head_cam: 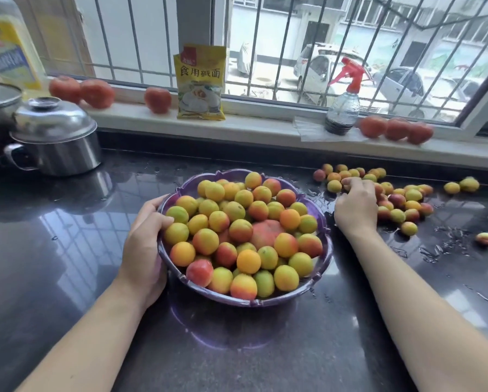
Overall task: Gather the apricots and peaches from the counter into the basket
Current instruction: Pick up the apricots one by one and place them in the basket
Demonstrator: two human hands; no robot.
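Two bare forearms coming in from the bottom edge over a dark, glossy tabletop (67,250) with wet streaks on the right. Left hand (145,244) clamped on the near-left rim of the purple basket (323,267), thumb hooked over the edge next to the fruit, fingers (141,281) wrapped round the outside wall. Basket sitting dead centre, heaped with yellow, orange and red-blushed apricots (248,261), plus one bigger pinkish peach (267,232) half buried near the middle.

Right hand (356,205) just beyond and to the right of the basket, palm down, curled onto the near-left edge of a loose pile of apricots still on the tabletop (407,199). Can't tell whether anything is actually gripped there, fingertips hidden among the fruit. Pile spreading back and right, with a few stragglers: a pair off to the far right (462,185) and one reddish loner (487,239) nearer, among water drops.

Off to the left, a steel pot with lid (54,137). Further back along the windowsill: tomatoes (81,91) on the left, a yellow packet (200,83) standing upright, a spray bottle with red trigger (343,106), then more tomatoes (395,130) on the right. Barred window behind, parked cars outside.
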